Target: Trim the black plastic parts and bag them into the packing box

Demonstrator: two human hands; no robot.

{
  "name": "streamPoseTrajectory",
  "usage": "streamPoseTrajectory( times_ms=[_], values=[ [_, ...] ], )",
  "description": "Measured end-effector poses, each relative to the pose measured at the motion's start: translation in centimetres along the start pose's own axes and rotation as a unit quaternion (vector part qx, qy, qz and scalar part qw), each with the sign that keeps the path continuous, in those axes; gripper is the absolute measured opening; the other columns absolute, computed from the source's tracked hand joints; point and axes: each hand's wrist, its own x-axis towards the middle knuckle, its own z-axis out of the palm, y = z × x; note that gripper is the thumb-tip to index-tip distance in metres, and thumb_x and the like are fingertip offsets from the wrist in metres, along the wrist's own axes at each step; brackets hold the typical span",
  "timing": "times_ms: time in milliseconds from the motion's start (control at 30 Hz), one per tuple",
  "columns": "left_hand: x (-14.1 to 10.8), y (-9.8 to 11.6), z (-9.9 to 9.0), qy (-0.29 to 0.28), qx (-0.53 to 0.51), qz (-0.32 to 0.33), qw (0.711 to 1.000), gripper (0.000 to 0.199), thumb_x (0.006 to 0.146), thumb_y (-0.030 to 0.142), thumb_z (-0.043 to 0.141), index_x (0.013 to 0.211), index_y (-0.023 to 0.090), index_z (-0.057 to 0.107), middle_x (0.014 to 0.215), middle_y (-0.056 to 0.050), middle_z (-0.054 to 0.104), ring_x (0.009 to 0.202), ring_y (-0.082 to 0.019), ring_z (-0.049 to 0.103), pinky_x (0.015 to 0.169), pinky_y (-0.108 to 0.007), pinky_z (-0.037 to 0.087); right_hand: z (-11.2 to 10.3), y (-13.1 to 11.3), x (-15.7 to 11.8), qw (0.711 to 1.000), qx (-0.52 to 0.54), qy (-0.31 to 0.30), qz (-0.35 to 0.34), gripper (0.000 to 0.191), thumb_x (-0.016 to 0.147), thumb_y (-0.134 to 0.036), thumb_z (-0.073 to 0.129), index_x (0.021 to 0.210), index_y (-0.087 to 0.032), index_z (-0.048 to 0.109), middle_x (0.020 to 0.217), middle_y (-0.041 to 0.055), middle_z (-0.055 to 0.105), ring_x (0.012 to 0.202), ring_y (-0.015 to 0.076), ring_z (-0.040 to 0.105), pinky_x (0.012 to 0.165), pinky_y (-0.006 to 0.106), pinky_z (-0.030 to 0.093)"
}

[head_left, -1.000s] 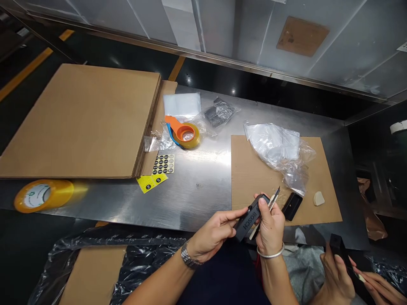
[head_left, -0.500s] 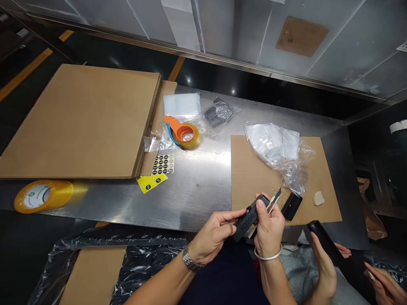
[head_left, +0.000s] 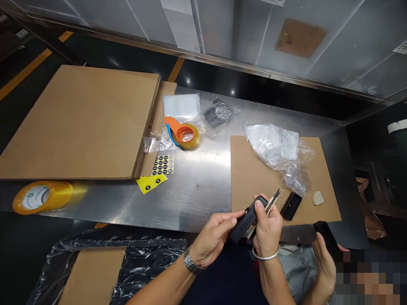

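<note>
A black plastic housing marked BOSCH (head_left: 244, 224) is held tilted between my two hands, just off the table's front edge. My left hand (head_left: 211, 235), with a metal watch at the wrist, grips its lower left side, the index finger laid along the upper edge. My right hand (head_left: 269, 228), wearing a bangle, closes round its other end with the thumb on top. That same hand also holds a slim pale craft knife (head_left: 271, 204), its dark tip pointing up and right. Nearby, a similar hollow black housing (head_left: 291, 206) lies on the cardboard sheet (head_left: 248, 169).
Clear plastic bags (head_left: 276, 146) and a whitish lump (head_left: 318, 198) lie on the cardboard. Leftward are a tape dispenser (head_left: 186, 134), stickers (head_left: 163, 165), stacked cartons (head_left: 85, 123) and a tape roll (head_left: 41, 197). A co-worker's hand (head_left: 326, 267) holds a black piece (head_left: 326, 237) close on my right.
My left thumb has shifted up toward the index finger on the housing. The co-worker's black piece has moved slightly right. My right hand keeps its hold on housing and knife.
</note>
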Motion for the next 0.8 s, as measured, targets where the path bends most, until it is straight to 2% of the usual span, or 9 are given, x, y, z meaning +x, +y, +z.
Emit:
streamPoseTrajectory(
  times_ms=[67, 133, 233, 300, 400, 467, 567, 700, 800],
  values=[
    [0.0, -0.1, -0.2, -0.004, 0.026, 0.015, 1.000, 0.034, 0.074, 0.033, 0.057, 0.100, 0.012, 0.064, 0.097, -0.012, 0.066, 0.096, -0.024, 0.056, 0.092, -0.040, 0.036, 0.2, 0.1, 0.0, 1.000, -0.008, 0.000, 0.001, 0.041, 0.064, -0.042, 0.066, 0.096, -0.018, 0.056, 0.087, 0.0042, 0.062, 0.052, 0.0078, 0.051, 0.041, 0.020, 0.040],
    [0.1, -0.3, -0.3, -0.004, 0.103, 0.055, 0.993, 0.036, 0.073, 0.033, 0.060, 0.104, 0.015, 0.060, 0.103, -0.010, 0.064, 0.099, -0.023, 0.054, 0.092, -0.036, 0.036, 0.3, 0.3, 0.1, 1.000, -0.020, 0.002, -0.007, 0.042, 0.061, -0.044, 0.067, 0.097, -0.023, 0.057, 0.082, 0.0023, 0.063, 0.048, 0.0093, 0.051, 0.038, 0.022, 0.039],
    [0.5, -0.8, -0.7, 0.018, 0.197, 0.103, 0.975, 0.039, 0.067, 0.028, 0.067, 0.103, 0.018, 0.056, 0.104, -0.006, 0.061, 0.096, -0.020, 0.055, 0.085, -0.030, 0.040, 0.3, 0.8, 0.7, 0.999, -0.033, -0.016, -0.016, 0.037, 0.059, -0.047, 0.066, 0.093, -0.032, 0.059, 0.062, -0.0009, 0.060, 0.041, 0.0122, 0.048, 0.032, 0.024, 0.036],
    [0.8, -1.1, -1.2, 0.018, 0.170, 0.068, 0.983, 0.033, 0.071, 0.032, 0.062, 0.100, 0.018, 0.054, 0.100, -0.006, 0.060, 0.085, -0.019, 0.059, 0.072, -0.029, 0.044, 0.0, 1.1, 1.7, 0.998, -0.042, -0.039, -0.014, 0.031, 0.061, -0.050, 0.064, 0.087, -0.033, 0.060, 0.050, -0.0020, 0.055, 0.036, 0.0126, 0.045, 0.029, 0.023, 0.033],
    [1.5, -1.5, -2.6, 0.014, 0.096, 0.002, 0.995, 0.032, 0.077, 0.038, 0.053, 0.102, 0.018, 0.053, 0.094, -0.006, 0.060, 0.075, -0.019, 0.062, 0.059, -0.027, 0.045, -0.7, 1.2, 3.7, 0.997, -0.053, -0.046, -0.022, 0.028, 0.061, -0.050, 0.064, 0.080, -0.030, 0.060, 0.049, -0.0013, 0.055, 0.033, 0.0112, 0.044, 0.027, 0.021, 0.030],
    [2.2, -1.7, -3.9, 0.037, 0.109, 0.012, 0.993, 0.034, 0.077, 0.039, 0.052, 0.101, 0.015, 0.054, 0.087, -0.007, 0.062, 0.076, -0.019, 0.062, 0.062, -0.027, 0.045, -1.3, 1.5, 4.8, 0.994, -0.087, -0.038, -0.052, 0.028, 0.059, -0.049, 0.065, 0.078, -0.029, 0.059, 0.053, -0.0004, 0.058, 0.034, 0.0108, 0.044, 0.027, 0.021, 0.030],
    [3.8, -2.2, -6.2, 0.106, 0.205, 0.074, 0.970, 0.039, 0.078, 0.042, 0.050, 0.101, 0.011, 0.056, 0.085, -0.010, 0.066, 0.075, -0.019, 0.062, 0.068, -0.029, 0.047, -1.7, 2.3, 5.7, 0.984, -0.149, -0.028, -0.099, 0.027, 0.061, -0.049, 0.063, 0.076, -0.028, 0.058, 0.052, -0.0011, 0.056, 0.035, 0.0115, 0.046, 0.029, 0.021, 0.033],
    [6.7, -3.1, -9.0, 0.192, 0.275, 0.143, 0.931, 0.049, 0.076, 0.037, 0.051, 0.117, 0.011, 0.046, 0.117, -0.012, 0.056, 0.106, -0.020, 0.052, 0.089, -0.029, 0.040, -1.5, 3.7, 6.0, 0.975, -0.186, -0.022, -0.122, 0.024, 0.065, -0.050, 0.059, 0.078, -0.030, 0.058, 0.048, -0.0030, 0.051, 0.040, 0.0147, 0.050, 0.032, 0.024, 0.036],
    [8.8, -3.8, -10.8, 0.248, 0.341, 0.168, 0.891, 0.048, 0.076, 0.035, 0.047, 0.117, 0.010, 0.048, 0.124, -0.013, 0.051, 0.115, -0.021, 0.045, 0.096, -0.028, 0.033, -1.3, 4.7, 6.2, 0.964, -0.227, -0.017, -0.140, 0.020, 0.068, -0.048, 0.058, 0.081, -0.033, 0.058, 0.055, -0.0024, 0.054, 0.051, 0.0182, 0.055, 0.037, 0.028, 0.042]
  ],
)
